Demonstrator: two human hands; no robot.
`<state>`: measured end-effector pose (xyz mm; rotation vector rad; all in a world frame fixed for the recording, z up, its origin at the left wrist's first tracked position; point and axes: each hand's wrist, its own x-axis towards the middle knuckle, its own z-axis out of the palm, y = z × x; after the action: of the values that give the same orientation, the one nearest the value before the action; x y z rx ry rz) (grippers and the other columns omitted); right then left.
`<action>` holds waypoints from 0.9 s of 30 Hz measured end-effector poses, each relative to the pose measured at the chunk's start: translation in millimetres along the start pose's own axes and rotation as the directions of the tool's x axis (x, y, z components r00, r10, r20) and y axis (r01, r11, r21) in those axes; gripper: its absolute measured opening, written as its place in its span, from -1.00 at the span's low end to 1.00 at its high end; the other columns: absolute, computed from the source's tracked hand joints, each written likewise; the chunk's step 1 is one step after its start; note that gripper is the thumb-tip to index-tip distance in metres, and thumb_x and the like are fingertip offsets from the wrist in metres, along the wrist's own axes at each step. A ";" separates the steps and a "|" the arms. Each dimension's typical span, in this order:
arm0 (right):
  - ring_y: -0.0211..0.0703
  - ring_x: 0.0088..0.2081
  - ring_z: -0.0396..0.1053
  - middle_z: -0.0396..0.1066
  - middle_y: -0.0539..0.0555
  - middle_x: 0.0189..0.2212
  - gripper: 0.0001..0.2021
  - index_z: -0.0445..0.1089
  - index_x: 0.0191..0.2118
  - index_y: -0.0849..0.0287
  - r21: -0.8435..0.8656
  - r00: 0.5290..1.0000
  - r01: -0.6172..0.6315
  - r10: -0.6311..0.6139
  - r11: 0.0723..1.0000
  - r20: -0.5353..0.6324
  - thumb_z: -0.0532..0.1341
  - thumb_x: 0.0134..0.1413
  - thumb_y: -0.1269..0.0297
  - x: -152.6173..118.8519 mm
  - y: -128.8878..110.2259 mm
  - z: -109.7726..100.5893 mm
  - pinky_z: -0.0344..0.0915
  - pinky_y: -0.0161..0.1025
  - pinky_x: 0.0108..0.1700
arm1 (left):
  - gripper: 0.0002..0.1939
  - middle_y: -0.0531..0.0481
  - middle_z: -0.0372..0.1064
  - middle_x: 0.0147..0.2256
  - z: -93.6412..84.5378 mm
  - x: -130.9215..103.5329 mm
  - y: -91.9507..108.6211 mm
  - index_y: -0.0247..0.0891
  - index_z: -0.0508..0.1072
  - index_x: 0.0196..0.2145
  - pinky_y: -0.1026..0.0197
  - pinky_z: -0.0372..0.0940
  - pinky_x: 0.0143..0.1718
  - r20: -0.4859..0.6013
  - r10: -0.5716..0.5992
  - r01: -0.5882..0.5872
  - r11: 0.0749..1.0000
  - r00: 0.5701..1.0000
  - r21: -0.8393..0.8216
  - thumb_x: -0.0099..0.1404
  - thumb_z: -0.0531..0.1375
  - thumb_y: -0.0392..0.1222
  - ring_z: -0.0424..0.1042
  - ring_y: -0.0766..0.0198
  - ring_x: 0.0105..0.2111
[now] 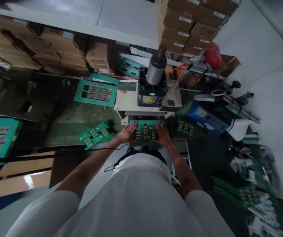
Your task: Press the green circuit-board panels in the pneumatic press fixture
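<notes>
A green circuit board panel (145,134) with rows of copper-coloured parts lies at the front opening of a bench press (153,79). My left hand (127,133) holds the panel's left edge, fingers over its top face and thumb toward the near corner. On the opposite edge, my right hand (164,135) grips it in much the same way. The undersides of both hands are hidden. Left of the press, more circuit boards (95,134) lie overlapping on the green bench. Another board (185,127) lies to the right of my right hand.
Teal fixture plates (95,92) lie behind on the left. A blue machine (207,115) stands at the right. Cardboard boxes (64,46) fill the space under the shelf (82,13). A black cable (109,149) runs below my left wrist.
</notes>
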<state>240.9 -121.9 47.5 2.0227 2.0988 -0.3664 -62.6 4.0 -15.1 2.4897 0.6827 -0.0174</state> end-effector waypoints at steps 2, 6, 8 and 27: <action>0.22 0.55 -0.27 0.00 0.28 0.51 -0.08 -0.04 0.54 0.22 0.002 0.999 0.029 -0.029 1.000 0.033 0.19 0.29 -0.23 -1.4 9.5 2.9 -0.17 0.11 0.48 | -0.09 -0.41 -0.02 0.47 2.5 -0.3 -0.3 -0.39 0.00 0.51 -0.15 -0.20 0.49 -0.004 -0.010 0.010 1.000 1.000 0.000 0.43 0.12 0.21 -0.06 -0.10 0.51; 0.20 0.55 -0.30 -0.04 0.24 0.52 -0.10 -0.06 0.55 0.23 0.026 0.997 0.072 -0.073 0.997 0.040 0.18 0.32 -0.18 -0.2 15.9 10.0 -0.28 0.13 0.51 | -0.05 -0.41 -0.02 0.48 7.6 -3.8 3.1 -0.41 0.02 0.50 -0.11 -0.14 0.48 -0.025 -0.038 0.038 0.999 0.999 -0.001 0.40 0.13 0.25 -0.09 -0.10 0.51; 0.19 0.55 -0.28 -0.02 0.24 0.52 -0.11 -0.04 0.54 0.25 0.070 0.994 0.111 -0.111 0.991 0.008 0.20 0.32 -0.17 0.6 19.2 15.0 -0.29 0.12 0.52 | -0.05 -0.39 -0.01 0.48 10.1 -6.3 7.1 -0.41 0.03 0.50 -0.10 -0.14 0.48 -0.028 -0.075 0.074 0.997 0.997 -0.005 0.39 0.13 0.26 -0.09 -0.10 0.51; -0.01 -0.22 0.58 0.63 0.14 -0.37 -0.66 0.62 -0.22 0.21 0.698 0.725 -0.462 0.686 0.547 -0.059 0.35 0.22 -0.02 134.5 87.9 -22.6 0.40 -0.29 -0.22 | 0.34 -0.33 -0.31 0.54 69.8 -39.7 12.1 -0.10 -0.59 0.52 -0.40 0.17 0.34 -0.407 -0.530 0.532 0.838 0.744 -0.120 0.11 0.22 0.29 -0.03 -0.42 0.46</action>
<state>323.8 15.5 23.4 3.2491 1.3284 -0.7450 -82.4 -59.2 -62.1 2.2237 1.5683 0.3256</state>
